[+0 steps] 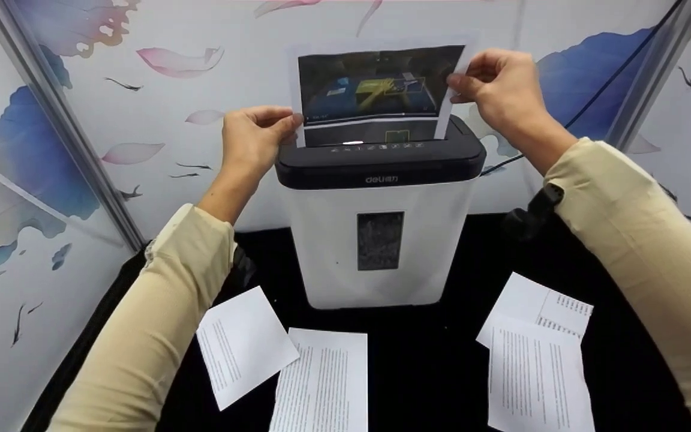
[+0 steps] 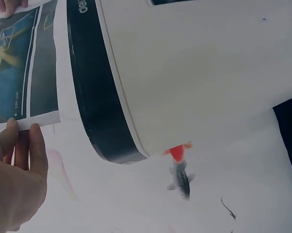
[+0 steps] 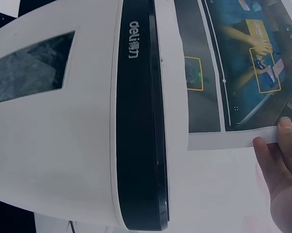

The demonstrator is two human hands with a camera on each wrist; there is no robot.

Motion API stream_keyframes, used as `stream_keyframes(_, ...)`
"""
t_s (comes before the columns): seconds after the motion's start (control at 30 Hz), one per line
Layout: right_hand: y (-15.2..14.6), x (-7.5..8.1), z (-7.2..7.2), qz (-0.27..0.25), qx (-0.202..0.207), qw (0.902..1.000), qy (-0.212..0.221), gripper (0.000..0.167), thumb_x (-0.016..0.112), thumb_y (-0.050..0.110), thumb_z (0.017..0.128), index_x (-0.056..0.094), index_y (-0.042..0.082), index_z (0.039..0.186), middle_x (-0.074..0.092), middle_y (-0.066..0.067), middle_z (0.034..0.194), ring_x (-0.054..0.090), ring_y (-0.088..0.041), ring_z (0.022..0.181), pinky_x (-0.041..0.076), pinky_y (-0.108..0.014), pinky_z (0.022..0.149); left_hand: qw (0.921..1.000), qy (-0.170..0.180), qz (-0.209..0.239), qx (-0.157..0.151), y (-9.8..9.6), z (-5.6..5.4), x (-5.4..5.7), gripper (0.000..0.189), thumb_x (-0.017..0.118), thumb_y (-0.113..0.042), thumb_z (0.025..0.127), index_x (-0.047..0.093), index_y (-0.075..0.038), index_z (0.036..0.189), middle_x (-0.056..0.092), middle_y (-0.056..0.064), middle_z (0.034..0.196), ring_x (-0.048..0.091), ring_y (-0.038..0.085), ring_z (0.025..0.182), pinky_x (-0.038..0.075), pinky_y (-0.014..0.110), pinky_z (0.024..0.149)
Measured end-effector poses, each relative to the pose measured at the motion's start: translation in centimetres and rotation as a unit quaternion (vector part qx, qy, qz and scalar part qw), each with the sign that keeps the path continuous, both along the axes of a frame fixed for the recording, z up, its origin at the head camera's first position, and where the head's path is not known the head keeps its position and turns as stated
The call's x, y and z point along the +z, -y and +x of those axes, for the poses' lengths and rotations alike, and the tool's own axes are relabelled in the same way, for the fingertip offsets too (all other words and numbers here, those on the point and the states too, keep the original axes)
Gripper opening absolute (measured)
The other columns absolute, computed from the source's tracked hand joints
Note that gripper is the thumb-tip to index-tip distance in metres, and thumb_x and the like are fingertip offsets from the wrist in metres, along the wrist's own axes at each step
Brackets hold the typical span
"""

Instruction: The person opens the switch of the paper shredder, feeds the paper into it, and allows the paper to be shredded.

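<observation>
A printed sheet of paper (image 1: 375,84), showing a dark picture with a yellow patch, stands upright over the black top of a paper shredder (image 1: 381,240). My left hand (image 1: 255,135) pinches the sheet's left edge low down between thumb and fingers. At the right edge, a bit higher, my right hand (image 1: 498,87) pinches it the same way. Both wrist views show a narrow pale strip between the sheet's lower edge and the shredder's black top (image 3: 138,121). In the head view that lower edge overlaps the top, just behind a row of small icons.
Two printed sheets (image 1: 321,384) overlap on the black cloth (image 1: 423,360) at front left, and two more (image 1: 537,372) overlap at front right. Behind the shredder rises a patterned wall (image 1: 201,54) with metal posts (image 1: 75,132). A black cable (image 1: 615,72) runs down at right.
</observation>
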State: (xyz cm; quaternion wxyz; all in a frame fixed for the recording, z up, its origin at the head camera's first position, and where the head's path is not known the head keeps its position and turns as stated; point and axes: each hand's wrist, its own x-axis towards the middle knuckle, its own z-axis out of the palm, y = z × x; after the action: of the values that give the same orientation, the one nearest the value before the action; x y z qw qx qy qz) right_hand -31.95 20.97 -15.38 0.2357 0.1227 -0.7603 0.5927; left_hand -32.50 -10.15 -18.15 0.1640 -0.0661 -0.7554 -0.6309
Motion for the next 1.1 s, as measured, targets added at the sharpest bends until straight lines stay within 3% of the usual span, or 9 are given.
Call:
stream_keyframes(0.2, -0.2, 0.0, -0.5, 0.016, -0.024, 0.9995, 0.013, 0.013, 0.073, 0.006, 0.088, 0.071, -0.003, 0.097, 0.069, 0.009, 0.074, 0.069, -0.003, 0.063, 0.058, -0.016, 0.069, 0.9990, 0.010, 0.042, 0.010, -1.0, -1.2, -0.2, 0.019, 0.073, -0.002, 0.089, 0.076, 0.003, 0.107, 0.077, 0.011, 0.101, 0.071, 0.006, 0.074, 0.060, 0.019, 0.077)
stream_keyframes(0.53, -1.0, -0.5, -1.1, 0.052, -0.062, 0.9965, 0.021, 0.003, 0.072, 0.008, 0.091, 0.072, 0.005, 0.091, 0.067, 0.014, 0.070, 0.068, 0.001, 0.061, 0.055, -0.011, 0.070, 0.9979, 0.006, -0.049, 0.042, -2.4, -1.9, -1.5, 0.020, 0.074, -0.014, 0.091, 0.077, -0.004, 0.108, 0.076, 0.012, 0.110, 0.075, 0.016, 0.094, 0.058, 0.021, 0.085)
stream_keyframes(0.83, -0.2, -1.1, -1.7, 0.097, -0.076, 0.9920, 0.022, 0.006, 0.072, 0.011, 0.092, 0.070, 0.012, 0.087, 0.066, 0.015, 0.072, 0.066, 0.002, 0.066, 0.054, -0.012, 0.075, 0.9961, 0.006, -0.066, 0.058, -1.7, -2.4, -2.4, 0.020, 0.074, -0.013, 0.091, 0.077, -0.004, 0.108, 0.076, 0.012, 0.110, 0.074, 0.015, 0.096, 0.057, 0.020, 0.086)
stream_keyframes(1.1, -0.2, -2.0, -1.9, 0.105, -0.068, 0.9919, 0.021, 0.007, 0.071, 0.010, 0.093, 0.069, 0.010, 0.086, 0.065, 0.017, 0.070, 0.066, 0.003, 0.067, 0.053, -0.012, 0.074, 0.9937, 0.013, -0.093, 0.062, -1.6, -2.6, -3.0, 0.019, 0.073, -0.015, 0.092, 0.078, -0.006, 0.108, 0.077, 0.010, 0.110, 0.072, 0.015, 0.099, 0.055, 0.022, 0.088)
